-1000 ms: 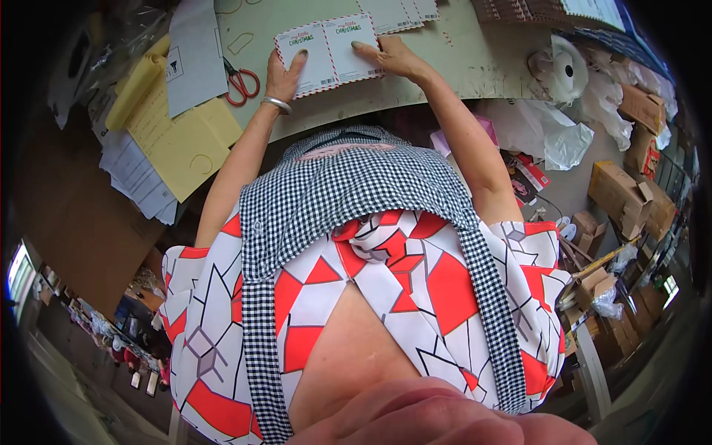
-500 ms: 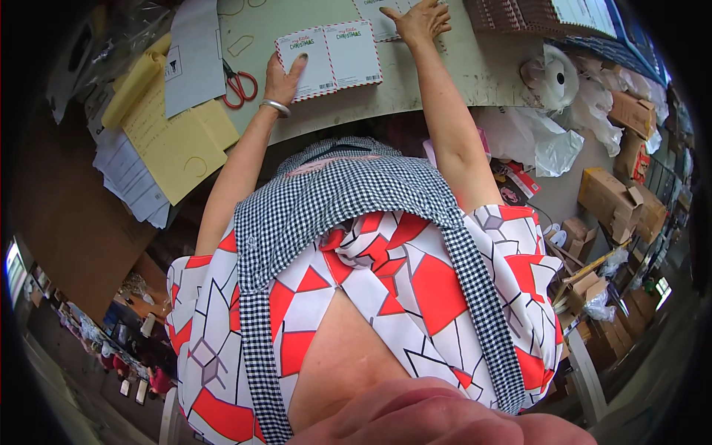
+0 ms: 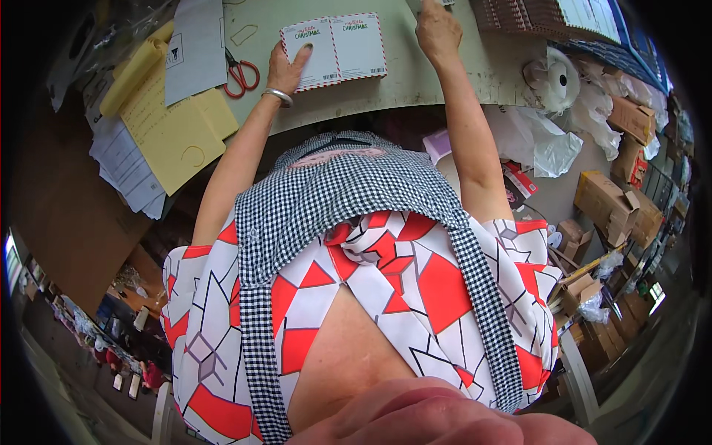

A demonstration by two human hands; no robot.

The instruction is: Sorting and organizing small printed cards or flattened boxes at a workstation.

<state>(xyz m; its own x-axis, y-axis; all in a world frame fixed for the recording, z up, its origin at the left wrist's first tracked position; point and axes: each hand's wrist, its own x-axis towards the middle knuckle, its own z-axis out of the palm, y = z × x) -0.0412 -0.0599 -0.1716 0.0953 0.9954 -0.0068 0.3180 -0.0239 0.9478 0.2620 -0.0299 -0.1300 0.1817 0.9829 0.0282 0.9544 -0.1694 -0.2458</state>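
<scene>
Two white card stacks (image 3: 334,50) with red-striped borders lie side by side on the pale green table (image 3: 486,74); I cannot tell whether they are joined. My left hand (image 3: 288,70) grips the left one, its thumb on top and its fingers along the outer side. A silver bangle circles that wrist. Farther right, at the upper edge of the view, my right hand (image 3: 439,35) is curled with its fingers drawn together. Its fingertips are partly cut off, and a small greyish thing shows beside them, too little of it to name.
Red-handled scissors (image 3: 241,76) lie left of the stacks, beside white sheets (image 3: 194,52) and yellow paper (image 3: 174,130). Piled spiral-edged items (image 3: 519,16) stand at the far right, near a white roll (image 3: 552,80). Plastic bags and cardboard boxes (image 3: 608,204) fill the floor beyond.
My right hand has moved slightly right and farther away, its spread fingers now drawn together. The other striped cards beneath it have left the view. My left hand keeps its grip.
</scene>
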